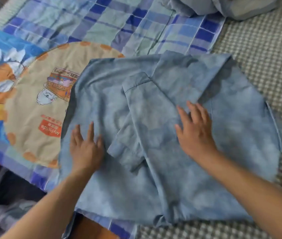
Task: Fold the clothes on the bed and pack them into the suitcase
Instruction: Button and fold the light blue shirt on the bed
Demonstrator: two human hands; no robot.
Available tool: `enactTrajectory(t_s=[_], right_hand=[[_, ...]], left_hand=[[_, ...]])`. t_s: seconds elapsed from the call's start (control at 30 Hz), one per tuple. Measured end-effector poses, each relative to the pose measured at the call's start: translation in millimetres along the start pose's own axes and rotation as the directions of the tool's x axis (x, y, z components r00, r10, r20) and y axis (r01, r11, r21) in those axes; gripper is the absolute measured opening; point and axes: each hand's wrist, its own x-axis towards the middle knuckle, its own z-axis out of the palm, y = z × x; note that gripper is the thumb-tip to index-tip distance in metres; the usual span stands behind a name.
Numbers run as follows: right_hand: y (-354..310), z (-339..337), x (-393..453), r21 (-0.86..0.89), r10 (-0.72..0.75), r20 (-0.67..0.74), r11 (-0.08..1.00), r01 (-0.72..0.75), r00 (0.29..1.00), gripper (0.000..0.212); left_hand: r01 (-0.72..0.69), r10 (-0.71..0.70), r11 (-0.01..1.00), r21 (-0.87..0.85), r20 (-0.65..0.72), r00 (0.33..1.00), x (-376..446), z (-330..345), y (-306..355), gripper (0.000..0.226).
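While both hands lie flat, fingers spread, left hand (85, 149) and right hand (194, 130) press the shirt (162, 135) on the bed (266, 49). Soft, light, limp cloth; probably best pinched at hem corners. Suitcase unseen.

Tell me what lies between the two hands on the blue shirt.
In the head view, a folded-in sleeve of the blue shirt lies between the left hand and right hand.

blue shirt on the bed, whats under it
The blue shirt lies partly on a plaid cartoon-print sheet and partly on a checked cover. What's beneath its middle is hidden.
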Motion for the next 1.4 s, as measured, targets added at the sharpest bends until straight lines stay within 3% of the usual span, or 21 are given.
enactTrajectory(t_s=[0.07,0.13,0.17,0.2,0.23,0.27,0.3,0.33,0.4,0.47,0.57,0.7,0.77,0.8,0.87,1.03,1.13,1.23,1.3,1.37,1.4], right_hand=[[-16,-16,-100,0.131,0.071,0.038,0.988,-0.075,0.997,0.041],[-22,-37,-182,0.236,0.259,0.09,0.933,-0.273,0.962,0.036],[-21,-44,-213,0.302,0.42,0.11,0.85,-0.433,0.901,0.044],[-17,-48,-235,0.406,0.619,0.156,0.67,-0.621,0.77,0.063],[-15,-50,-245,0.543,0.78,0.242,0.384,-0.747,0.577,0.083],[-10,-49,-247,0.653,0.859,0.336,0.083,-0.753,0.386,0.093],[-4,-45,-246,0.698,0.841,0.473,-0.176,-0.694,0.262,0.086],[2,-44,-239,0.703,0.785,0.582,-0.354,-0.616,0.213,0.067],[12,-45,-226,0.708,0.747,0.64,-0.482,-0.516,0.18,0.035],[7,-52,-218,0.734,0.763,0.623,-0.494,-0.467,0.171,0.02],[-11,-72,-225,0.738,0.805,0.573,-0.427,-0.523,0.152,0.036],[-37,-101,-252,0.705,0.781,0.617,-0.495,-0.508,0.095,0.022],[-47,-113,-269,0.689,0.744,0.662,-0.557,-0.464,0.089,0.019],[-48,-119,-277,0.686,0.739,0.668,-0.565,-0.458,0.088,0.02],[-47,-127,-291,0.697,0.756,0.65,-0.555,-0.454,0.074,0.025],[-52,-123,-307,0.567,0.745,0.661,-0.576,-0.589,-0.091,0.036],[-55,-132,-316,0.47,0.736,0.667,-0.537,-0.7,-0.117,0.017],[-52,-152,-337,0.394,0.754,0.64,-0.486,-0.78,-0.147,0.022],[-51,-162,-354,0.328,0.767,0.624,-0.433,-0.84,-0.151,0.014],[-50,-168,-361,0.335,0.779,0.615,-0.398,-0.854,-0.121,0.011],[-48,-170,-359,0.363,0.787,0.608,-0.392,-0.845,-0.104,0.015]], left_hand=[[0.182,-0.185,0.983,0.034,0.165,0.969,-81,17,-41,0.061],[0.474,-0.439,0.877,-0.076,0.273,0.856,-134,7,-66,0.069],[0.614,-0.535,0.767,-0.187,0.341,0.773,-150,-3,-71,0.073],[0.729,-0.587,0.587,-0.351,0.435,0.682,-160,-8,-79,0.073],[0.789,-0.58,0.382,-0.482,0.539,0.611,-165,-9,-87,0.07],[0.806,-0.509,0.177,-0.565,0.648,0.566,-168,-13,-88,0.063],[0.803,-0.433,0.04,-0.594,0.714,0.55,-165,-16,-86,0.056],[0.791,-0.381,-0.069,-0.608,0.749,0.543,-159,-18,-82,0.048],[0.776,-0.342,-0.229,-0.588,0.795,0.502,-152,-17,-79,0.023],[0.739,-0.401,-0.16,-0.654,0.727,0.557,-147,-16,-92,0.008],[0.681,-0.493,0.118,-0.723,0.553,0.672,-141,-27,-134,0.035],[0.711,-0.412,0.202,-0.673,0.601,0.685,-150,-29,-190,0.041],[0.694,-0.361,0.15,-0.705,0.614,0.702,-159,-54,-190,0.044],[0.692,-0.328,0.132,-0.71,0.627,0.707,-166,-68,-187,0.031],[0.697,-0.299,0.159,-0.7,0.638,0.709,-182,-85,-186,0.013],[0.765,-0.381,0.247,-0.595,0.666,0.641,-215,-85,-200,0.013],[0.792,-0.395,0.313,-0.524,0.686,0.611,-225,-93,-209,0.019],[0.797,-0.433,0.394,-0.457,0.673,0.6,-237,-102,-213,0.013],[0.809,-0.465,0.388,-0.442,0.664,0.586,-247,-110,-209,0.013],[0.814,-0.467,0.308,-0.492,0.668,0.58,-253,-115,-202,0.005],[0.811,-0.462,0.239,-0.533,0.673,0.578,-253,-114,-198,0.016]])
